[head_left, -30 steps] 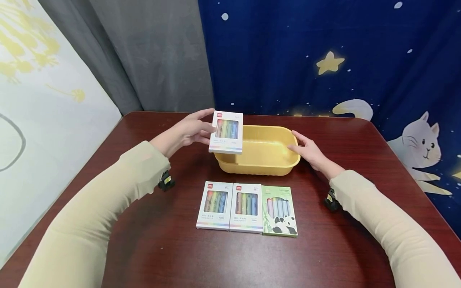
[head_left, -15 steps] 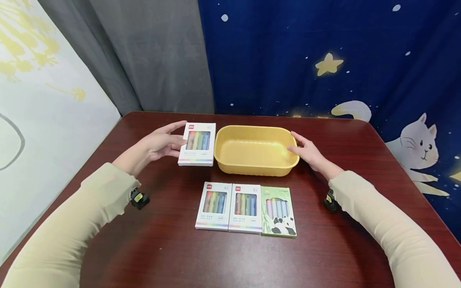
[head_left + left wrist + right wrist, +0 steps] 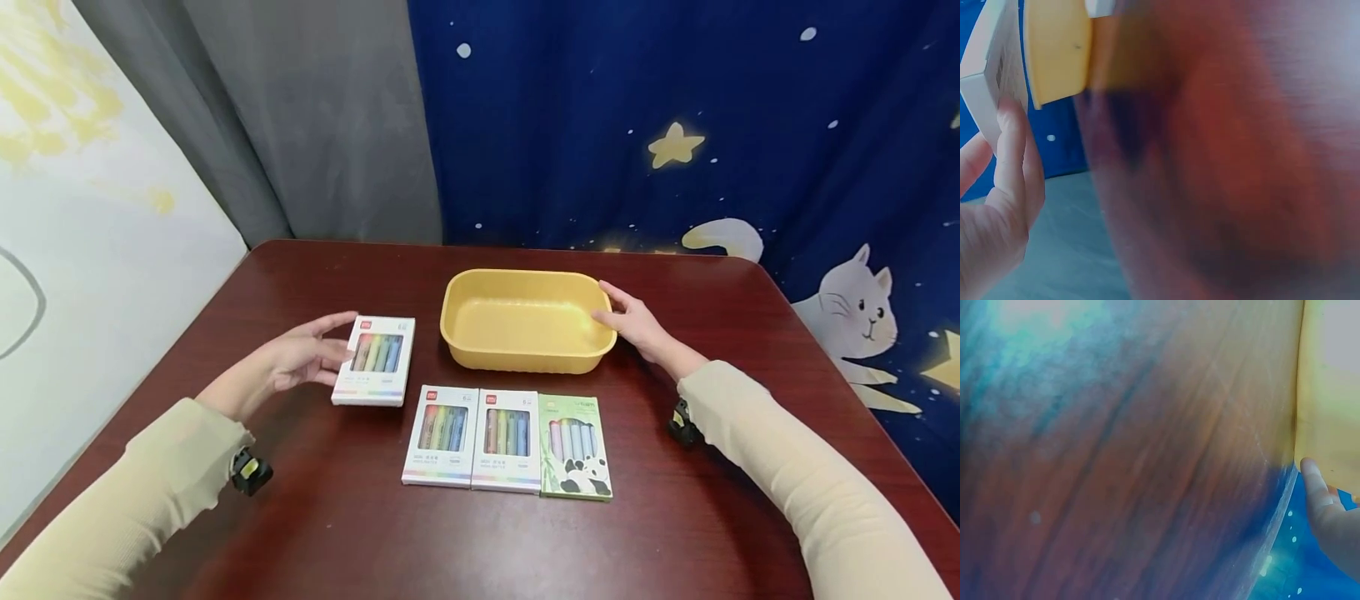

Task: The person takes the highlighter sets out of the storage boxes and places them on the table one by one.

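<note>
My left hand [image 3: 307,354] holds a white windowed box of highlighters [image 3: 375,362] by its left edge, in the air left of the yellow plastic basin [image 3: 528,360]. In the left wrist view the fingers [image 3: 1013,156] lie against the side of this box [image 3: 1007,62]. At the basin's right end, my right hand [image 3: 636,323] pinches the rim, thumb over the inside. Two matching white boxes, a left one [image 3: 438,467] and a middle one [image 3: 506,473], lie flat in front of the basin. Beside them lies a green box of pens [image 3: 576,446] with a panda print.
The basin stands on a dark red, glossy table [image 3: 480,550], with its inside bare. Behind the far table edge hang a grey curtain [image 3: 330,125] and a blue star-patterned curtain [image 3: 540,125]. A white patterned surface [image 3: 97,275] borders the left side.
My left hand has carried the box of highlighters from over the basin's left end out to the left and nearer to me. My right hand has stayed on the basin's rim.
</note>
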The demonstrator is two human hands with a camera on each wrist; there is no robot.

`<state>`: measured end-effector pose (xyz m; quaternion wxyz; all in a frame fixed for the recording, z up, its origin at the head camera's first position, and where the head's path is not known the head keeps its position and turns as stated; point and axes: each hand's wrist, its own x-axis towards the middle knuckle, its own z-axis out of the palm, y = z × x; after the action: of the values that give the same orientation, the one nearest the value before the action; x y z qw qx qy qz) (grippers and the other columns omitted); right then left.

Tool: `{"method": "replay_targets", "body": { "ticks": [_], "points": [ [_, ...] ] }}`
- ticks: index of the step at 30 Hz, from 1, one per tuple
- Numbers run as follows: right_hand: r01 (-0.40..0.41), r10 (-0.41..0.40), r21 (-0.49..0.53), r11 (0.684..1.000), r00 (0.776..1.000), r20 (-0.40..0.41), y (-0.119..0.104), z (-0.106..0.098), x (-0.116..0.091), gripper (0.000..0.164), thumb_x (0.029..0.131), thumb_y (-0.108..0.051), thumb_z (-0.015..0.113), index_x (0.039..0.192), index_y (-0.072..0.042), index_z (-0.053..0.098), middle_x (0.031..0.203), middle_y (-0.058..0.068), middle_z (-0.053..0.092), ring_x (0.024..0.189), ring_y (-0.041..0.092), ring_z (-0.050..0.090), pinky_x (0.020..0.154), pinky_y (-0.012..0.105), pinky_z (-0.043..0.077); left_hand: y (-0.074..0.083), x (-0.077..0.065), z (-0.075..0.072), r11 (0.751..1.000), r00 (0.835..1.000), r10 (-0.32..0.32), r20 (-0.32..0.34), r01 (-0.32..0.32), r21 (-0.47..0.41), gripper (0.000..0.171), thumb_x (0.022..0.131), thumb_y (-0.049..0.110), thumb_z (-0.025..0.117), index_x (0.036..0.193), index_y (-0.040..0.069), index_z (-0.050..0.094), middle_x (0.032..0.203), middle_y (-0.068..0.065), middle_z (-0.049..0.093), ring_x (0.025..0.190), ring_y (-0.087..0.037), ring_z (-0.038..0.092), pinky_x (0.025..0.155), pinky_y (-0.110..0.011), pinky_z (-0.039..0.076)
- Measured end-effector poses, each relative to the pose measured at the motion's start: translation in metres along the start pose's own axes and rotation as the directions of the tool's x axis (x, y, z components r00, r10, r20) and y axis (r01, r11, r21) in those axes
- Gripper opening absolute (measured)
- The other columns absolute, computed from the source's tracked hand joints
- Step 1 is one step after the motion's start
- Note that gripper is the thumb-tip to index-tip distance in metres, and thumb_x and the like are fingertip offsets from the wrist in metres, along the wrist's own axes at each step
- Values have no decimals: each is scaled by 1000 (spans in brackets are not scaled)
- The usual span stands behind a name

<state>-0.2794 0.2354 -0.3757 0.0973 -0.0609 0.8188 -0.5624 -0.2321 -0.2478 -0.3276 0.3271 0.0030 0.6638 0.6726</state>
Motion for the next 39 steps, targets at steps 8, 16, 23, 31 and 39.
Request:
{"method": "replay_targets", "body": {
  "ticks": [8, 16, 23, 31, 39],
  "points": [
    [-1, 1, 21, 1000, 1000, 1, 0, 3, 1, 67, 93, -11, 52, 147, -10, 14, 146, 18, 26, 121, 31, 40, 75, 12, 50, -31, -11, -9, 999, 998, -51, 45, 51, 11, 82, 87, -7, 50, 146, 10, -5, 104, -7, 59, 89, -23, 64, 78, -45, 54],
    [-5, 5, 9, 1000, 1000, 2, 0, 2, 0, 68, 93, -15, 53, 148, -13, 13, 146, 19, 26, 116, 25, 45, 81, 18, 51, -45, -16, -4, 994, 993, -100, 69, 97, 47, 86, 84, -7, 53, 145, 10, -6, 107, -11, 57, 90, -26, 63, 78, -47, 54],
    [0, 0, 10, 1000, 1000, 2, 1, 2, 0, 68, 93, -14, 53, 147, -12, 13, 144, 21, 29, 105, 15, 49, 81, 19, 51, -54, -16, 3, 992, 991, -119, 54, 115, 60, 83, 84, -8, 54, 144, 10, -1, 109, -14, 52, 90, -26, 62, 78, -49, 53],
    [-16, 15, 44, 999, 1000, 8, 1, 2, 0, 68, 93, -15, 53, 147, -11, 13, 141, 23, 32, 104, 26, 53, 75, 20, 54, -57, -15, 12, 987, 992, -108, 64, 99, 127, 80, 84, -7, 55, 144, 8, 3, 102, -17, 51, 87, -24, 63, 76, -49, 54],
    [-15, 15, 41, 999, 1000, 11, 1, 2, 0, 68, 93, -13, 52, 148, -12, 12, 142, 23, 30, 100, 23, 56, 75, 21, 54, -56, -14, 22, 949, 985, -167, -50, 174, 262, 81, 84, -1, 61, 145, 7, 9, 93, -17, 55, 77, -24, 64, 68, -41, 57]
  ]
}}
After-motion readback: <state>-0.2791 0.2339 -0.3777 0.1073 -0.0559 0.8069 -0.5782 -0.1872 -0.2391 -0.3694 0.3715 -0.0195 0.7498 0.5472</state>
